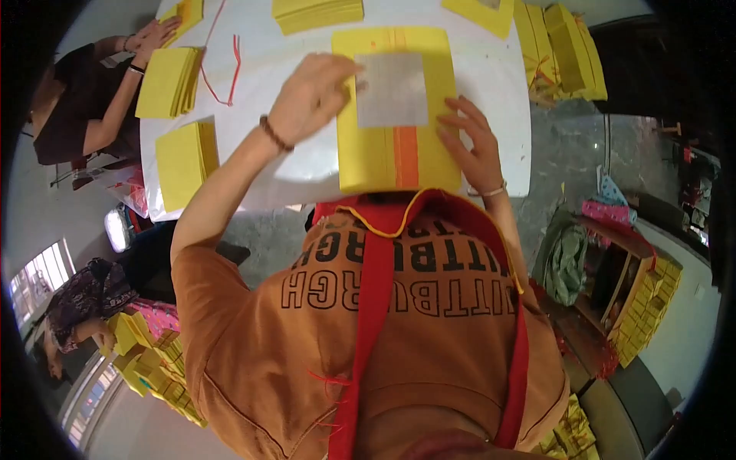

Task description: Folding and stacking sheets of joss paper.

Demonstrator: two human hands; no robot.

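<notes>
A yellow rectangular packet or sheet (368, 165) with an orange stripe down its middle lies on the white table before me. A greyish, see-through rectangular patch (391, 92) covers its upper middle. My left hand (310, 92) is over the packet's left edge, its bent, slightly blurred fingertips at the patch's left side. Whether those fingers pinch the patch cannot be made out. My right hand (475, 142) rests along the packet's right edge, fingers apart, holding nothing.
Yellow stacks (172, 83) (184, 165) stand on the left of the white table (264, 138), beside a red cord (236, 57). Another stack (318, 14) is at the far edge. A co-worker's hands (153, 37) work at the far left. Yellow bundles (575, 54) stand off the table's right side.
</notes>
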